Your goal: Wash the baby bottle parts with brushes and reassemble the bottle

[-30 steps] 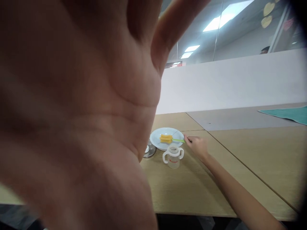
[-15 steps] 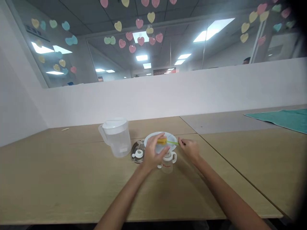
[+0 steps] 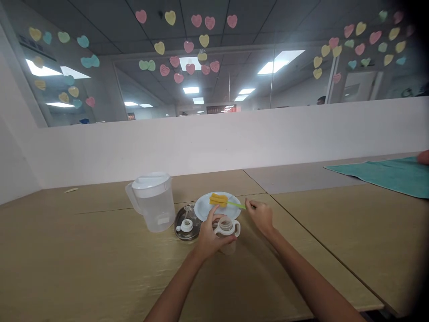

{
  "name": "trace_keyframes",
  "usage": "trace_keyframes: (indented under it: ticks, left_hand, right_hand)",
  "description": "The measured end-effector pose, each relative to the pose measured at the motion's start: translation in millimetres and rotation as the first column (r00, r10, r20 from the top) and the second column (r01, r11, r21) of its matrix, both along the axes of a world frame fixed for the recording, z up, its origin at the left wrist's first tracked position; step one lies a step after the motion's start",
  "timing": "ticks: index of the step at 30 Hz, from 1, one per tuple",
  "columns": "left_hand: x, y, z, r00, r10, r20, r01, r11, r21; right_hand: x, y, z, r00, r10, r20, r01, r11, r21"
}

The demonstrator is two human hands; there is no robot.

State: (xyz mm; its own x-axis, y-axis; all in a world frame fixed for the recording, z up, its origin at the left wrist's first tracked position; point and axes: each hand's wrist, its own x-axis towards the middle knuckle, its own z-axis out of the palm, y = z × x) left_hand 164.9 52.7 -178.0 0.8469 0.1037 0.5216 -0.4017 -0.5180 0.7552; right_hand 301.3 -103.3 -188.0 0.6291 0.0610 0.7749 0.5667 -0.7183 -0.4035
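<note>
My right hand (image 3: 261, 217) is closed on the thin green handle of a bottle brush (image 3: 218, 199). Its yellow sponge head is over the white plate (image 3: 200, 206), and I cannot tell whether it touches. My left hand (image 3: 208, 239) curls round a clear baby bottle (image 3: 229, 247), thumb in front and fingers behind. The bottle stands upright, its mouth uncovered, with white handles at the collar. Left of it, a round metal dish (image 3: 179, 234) holds a white ring-shaped cap (image 3: 187, 225) and a clear small part, possibly the teat.
A lidded translucent pitcher (image 3: 157, 208) stands to the left of the dish. At far right lies a teal cloth (image 3: 382, 173), with part of another person's hand (image 3: 423, 157) at its edge. A white wall (image 3: 214, 145) rises behind the table.
My left hand has left the yellow sponge head and moved down onto the bottle. My right hand still holds the brush handle. Another person's hand has appeared at the cloth.
</note>
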Motion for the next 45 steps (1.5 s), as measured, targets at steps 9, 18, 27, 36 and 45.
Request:
trace_keyframes:
  ticks: [9,18,27,36,45]
  left_hand:
    - [6,27,18.8,0.952,0.264,0.153,-0.170,0.875,-0.454]
    - [5,54,19.8,0.705,0.572,0.419,-0.622,0.783,-0.022]
    - [5,60,16.3,0.695,0.452,0.559,-0.644,0.737,0.206]
    - [1,71,10.7,0.750,0.206,0.629,-0.590,0.637,0.496]
    - [-4,51,20.1,0.805,-0.016,0.594,-0.490,0.547,0.679]
  right_hand:
    - [-1,-3,11.1,0.925,0.319,-0.207,-0.226,0.899,0.374]
    - [-10,0,23.4,0.691,0.667,-0.277,-0.443,0.695,0.567]
    - [-10,2,22.4,0.690,0.663,-0.289,-0.487,0.721,0.493]
    - [0,-9,16.5,0.825,0.534,-0.185,-0.487,0.838,0.246]
    - [-14,5,15.3,0.800,0.591,-0.103,-0.573,0.803,0.165]
